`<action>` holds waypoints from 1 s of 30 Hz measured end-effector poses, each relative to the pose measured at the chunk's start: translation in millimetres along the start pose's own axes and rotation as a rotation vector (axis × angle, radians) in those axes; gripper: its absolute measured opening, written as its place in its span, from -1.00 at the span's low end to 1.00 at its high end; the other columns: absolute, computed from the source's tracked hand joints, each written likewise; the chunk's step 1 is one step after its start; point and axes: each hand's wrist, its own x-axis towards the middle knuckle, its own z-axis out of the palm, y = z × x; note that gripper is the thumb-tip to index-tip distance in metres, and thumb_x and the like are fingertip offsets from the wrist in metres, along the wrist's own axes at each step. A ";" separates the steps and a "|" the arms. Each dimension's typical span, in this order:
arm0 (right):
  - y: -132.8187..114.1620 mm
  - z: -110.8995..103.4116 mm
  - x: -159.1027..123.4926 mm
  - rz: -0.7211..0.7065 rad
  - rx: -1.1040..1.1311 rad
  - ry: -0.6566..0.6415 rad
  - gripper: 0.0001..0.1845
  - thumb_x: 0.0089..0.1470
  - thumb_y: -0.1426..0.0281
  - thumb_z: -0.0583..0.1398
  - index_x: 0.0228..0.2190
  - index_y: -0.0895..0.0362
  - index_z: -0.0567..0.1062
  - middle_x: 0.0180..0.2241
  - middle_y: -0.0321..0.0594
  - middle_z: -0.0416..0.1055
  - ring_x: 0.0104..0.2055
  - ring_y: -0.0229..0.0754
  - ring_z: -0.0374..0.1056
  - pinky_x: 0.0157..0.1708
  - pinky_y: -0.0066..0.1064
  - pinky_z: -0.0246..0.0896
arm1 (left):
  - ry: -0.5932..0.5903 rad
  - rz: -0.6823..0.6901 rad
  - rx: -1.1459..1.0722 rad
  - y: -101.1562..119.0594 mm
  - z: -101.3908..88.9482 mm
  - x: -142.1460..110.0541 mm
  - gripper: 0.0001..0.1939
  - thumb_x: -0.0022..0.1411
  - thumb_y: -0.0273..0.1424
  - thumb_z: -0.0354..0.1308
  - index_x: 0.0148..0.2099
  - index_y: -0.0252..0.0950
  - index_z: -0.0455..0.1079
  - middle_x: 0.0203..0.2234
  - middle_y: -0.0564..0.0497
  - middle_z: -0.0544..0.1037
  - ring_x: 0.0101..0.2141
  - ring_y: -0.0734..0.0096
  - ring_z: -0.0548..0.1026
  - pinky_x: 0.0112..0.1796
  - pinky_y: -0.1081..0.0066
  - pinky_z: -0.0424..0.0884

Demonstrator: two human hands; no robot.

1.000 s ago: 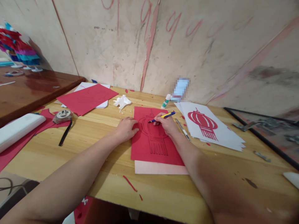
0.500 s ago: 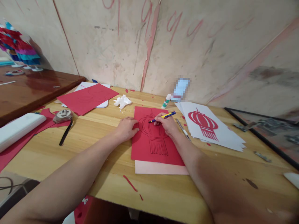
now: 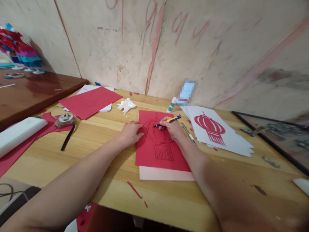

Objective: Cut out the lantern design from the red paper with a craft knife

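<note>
A red sheet of paper (image 3: 145,154) with a lantern drawn on it in dark lines lies before me on top of a pale pink sheet (image 3: 159,174). My right hand (image 3: 170,127) grips a yellow and blue pen (image 3: 172,119), its tip touching the lantern's body. At the sheet's left edge my left hand (image 3: 131,132) rests flat, fingers spread and thumb on the red paper. Close to my right hand lies a grey and white pen (image 3: 189,134). A glue stick (image 3: 172,104) stands beyond the sheet's top edge.
White sheets with a red paper lantern (image 3: 210,127) lie to the right, beside a black-edged frame (image 3: 272,138). A phone (image 3: 187,91) leans on the wall. Leftward are a tape measure (image 3: 65,120), a white case (image 3: 21,133), a crumpled tissue (image 3: 126,105) and another red sheet (image 3: 93,101).
</note>
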 end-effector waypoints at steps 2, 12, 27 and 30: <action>-1.5 0.5 -0.6 0.007 0.007 -0.003 -0.85 -0.23 0.30 0.26 -0.60 0.11 0.42 -0.70 -0.30 0.40 -0.62 -0.27 0.30 -0.52 -0.42 0.17 | -0.008 -0.004 0.005 0.1 -0.2 -0.3 -0.78 0.21 -0.38 0.19 -0.09 -0.27 0.51 -0.07 -0.12 0.57 0.01 0.12 0.48 0.07 0.19 0.37; -1.2 0.1 -0.1 0.014 0.018 -0.031 -0.86 -0.24 0.30 0.26 -0.62 0.10 0.42 -0.71 -0.32 0.39 -0.63 -0.27 0.29 -0.54 -0.42 0.18 | -0.005 0.001 0.010 -0.6 0.4 0.7 -0.78 0.19 -0.39 0.19 -0.10 -0.25 0.51 -0.05 -0.11 0.57 0.01 0.12 0.48 0.07 0.18 0.37; -2.9 0.5 -1.0 0.024 0.029 -0.022 -0.88 -0.27 0.32 0.26 -0.64 0.10 0.43 -0.73 -0.32 0.39 -0.65 -0.27 0.28 -0.55 -0.43 0.15 | -0.012 -0.002 0.009 0.1 -0.4 0.2 -0.78 0.21 -0.38 0.18 -0.09 -0.27 0.51 -0.05 -0.12 0.57 0.02 0.12 0.48 0.09 0.20 0.36; -1.7 -0.5 -0.6 0.022 0.035 -0.031 -0.89 -0.26 0.34 0.25 -0.64 0.11 0.43 -0.73 -0.31 0.38 -0.65 -0.27 0.28 -0.56 -0.42 0.15 | -0.012 -0.006 0.015 0.7 -1.0 -0.3 -0.78 0.20 -0.38 0.19 -0.09 -0.26 0.51 -0.05 -0.12 0.57 0.02 0.12 0.49 0.08 0.19 0.37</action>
